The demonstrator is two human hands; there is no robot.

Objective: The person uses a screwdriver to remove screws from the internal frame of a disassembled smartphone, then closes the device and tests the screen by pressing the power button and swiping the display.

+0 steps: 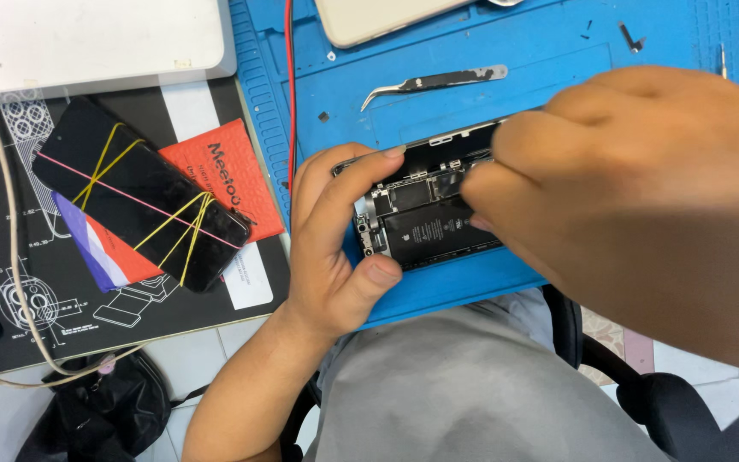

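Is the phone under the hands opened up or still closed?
Opened: the phone lies with its black battery and inner parts exposed, no cover over them.

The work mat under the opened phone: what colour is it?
Blue; the work mat shows plainly in the head view.

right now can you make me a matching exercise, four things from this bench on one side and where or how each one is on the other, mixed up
Things:
1. opened phone
2. tweezers
3. black phone with rubber bands
4. red wire

Places or states:
A. lying free on the blue mat, above the hands
B. on the black printed mat, left of the blue one
C. running down the blue mat's left part
D. steadied by the left hand, the right hand at its insides

Pairs: 1-D, 2-A, 3-B, 4-C
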